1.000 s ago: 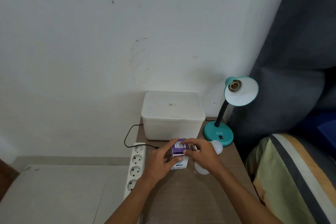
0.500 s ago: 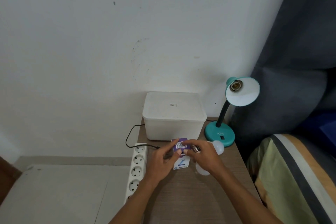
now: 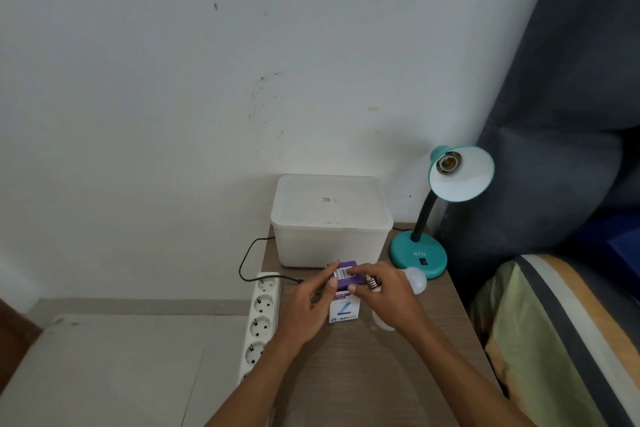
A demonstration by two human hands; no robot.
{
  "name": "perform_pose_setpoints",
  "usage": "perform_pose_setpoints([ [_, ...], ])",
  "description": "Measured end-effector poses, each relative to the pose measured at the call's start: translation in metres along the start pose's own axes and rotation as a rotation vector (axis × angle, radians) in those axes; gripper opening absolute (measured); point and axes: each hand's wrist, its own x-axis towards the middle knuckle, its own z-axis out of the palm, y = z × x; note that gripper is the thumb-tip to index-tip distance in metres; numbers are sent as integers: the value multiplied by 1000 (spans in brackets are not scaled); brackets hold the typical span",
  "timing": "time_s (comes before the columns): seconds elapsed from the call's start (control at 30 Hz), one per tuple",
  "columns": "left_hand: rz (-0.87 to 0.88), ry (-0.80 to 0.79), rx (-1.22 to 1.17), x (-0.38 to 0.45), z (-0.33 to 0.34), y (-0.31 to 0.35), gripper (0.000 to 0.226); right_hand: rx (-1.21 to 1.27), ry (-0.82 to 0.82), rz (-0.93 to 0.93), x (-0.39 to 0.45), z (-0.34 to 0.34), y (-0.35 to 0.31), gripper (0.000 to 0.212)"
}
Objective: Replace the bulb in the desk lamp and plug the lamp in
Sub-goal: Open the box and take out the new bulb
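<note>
Purple-and-white cardboard, the bulb box [image 3: 343, 298] lay on the wooden table [image 3: 363, 374] just in front of the white plastic tub [image 3: 330, 222], with both hands working at its far flap. The left hand [image 3: 304, 308] pinched the flap end between thumb and fingers; the right hand [image 3: 388, 298] had its fingertips on the same end, and whether it also gripped anything beneath the palm could not be told. A white bulb [image 3: 415, 280] lay just beside that hand, near the lamp base, its metal screw cap pointing toward the box; a second pale rounded shape showed under the right wrist, too hidden to name. The box looked light and easily crushed, so it probably wanted holding by its edges. A bulb would likely be light, smooth and breakable, best taken around the globe. The teal desk lamp [image 3: 419, 253] stood with its socket [image 3: 449, 163] empty, and the white power strip [image 3: 261, 319] hung off the table's left edge.
</note>
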Motion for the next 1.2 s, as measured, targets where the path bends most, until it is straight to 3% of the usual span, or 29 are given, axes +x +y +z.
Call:
perform_pose_setpoints([
  [0.3, 32, 26, 46, 2, -1, -1, 49, 69, 31, 6, -1, -1, -1, 11],
  [0.63, 34, 33, 46, 2, -1, -4, 44, 120, -1, 49, -2, 3, 3, 11],
  [0.8, 6, 49, 34, 1, 2, -8, 50, 299, 11, 109, -6, 4, 1, 3],
  [1.0, 69, 55, 59, 0, 1, -3, 44, 429, -3, 214, -8, 6, -4, 34],
  [1.1, 140, 42, 82, -6, 1, -1, 61, 406, 26, 271, -9, 9, -3, 44],
  [1.2, 138, 27, 108, -7, 2, -7, 73, 347, 64, 345, -11, 12, 1, 34],
])
